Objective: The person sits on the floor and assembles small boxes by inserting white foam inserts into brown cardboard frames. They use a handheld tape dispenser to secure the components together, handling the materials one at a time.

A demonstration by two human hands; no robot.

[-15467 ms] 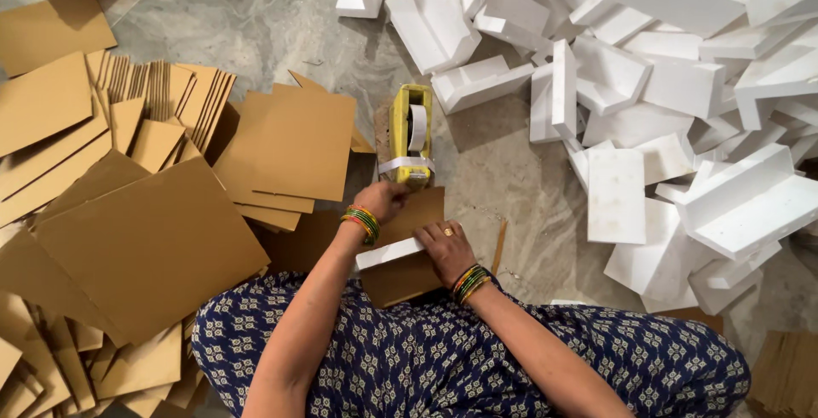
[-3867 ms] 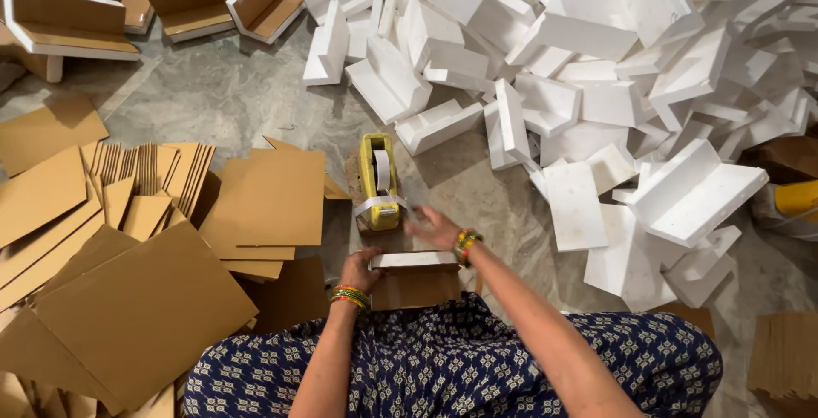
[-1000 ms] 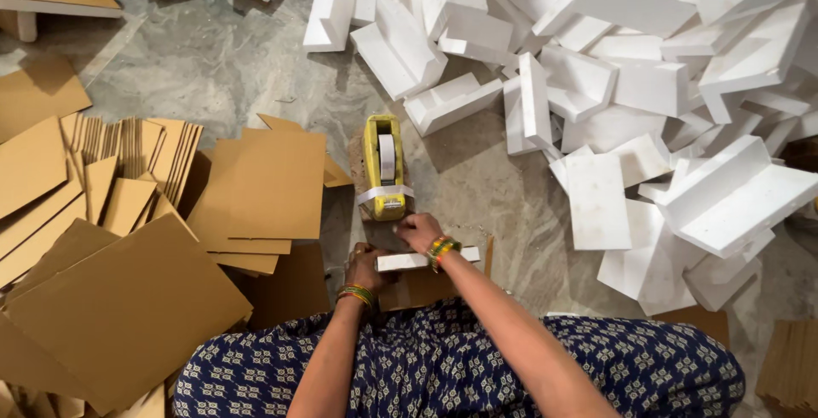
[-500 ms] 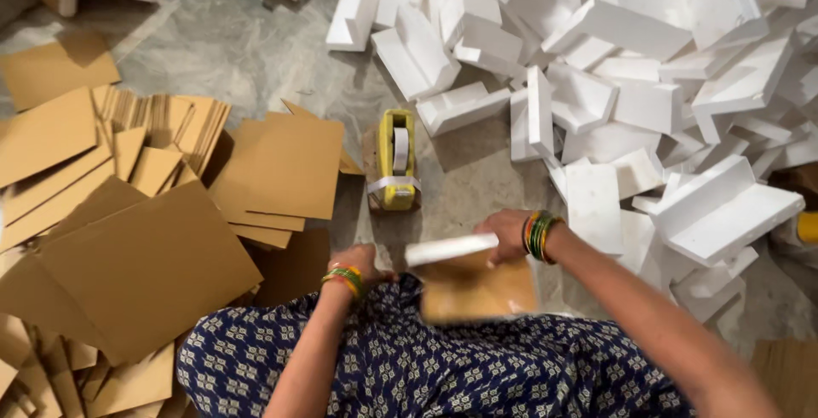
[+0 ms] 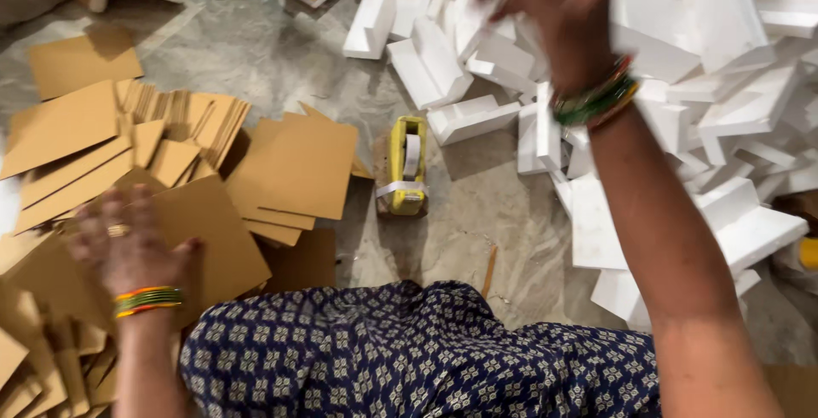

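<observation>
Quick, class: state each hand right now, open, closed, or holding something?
Left hand: open, fingers spread over the cardboard sheets.
Right hand: blurred, up by the white foam pieces; grip cannot be told.

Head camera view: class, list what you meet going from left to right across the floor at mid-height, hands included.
Left hand over the brown cardboard sheets → yellow tape dispenser → right hand raised over the white foam pieces.

Grey mottled stone floor [image 5: 281, 60]. Brown cardboard sheets [image 5: 290, 171] heaped under and around left hand [image 5: 128, 247]. White foam blocks [image 5: 682, 86] piled below right hand [image 5: 545, 0]. Yellow tape dispenser [image 5: 406, 167] between both hands, standing apart on bare floor.
</observation>
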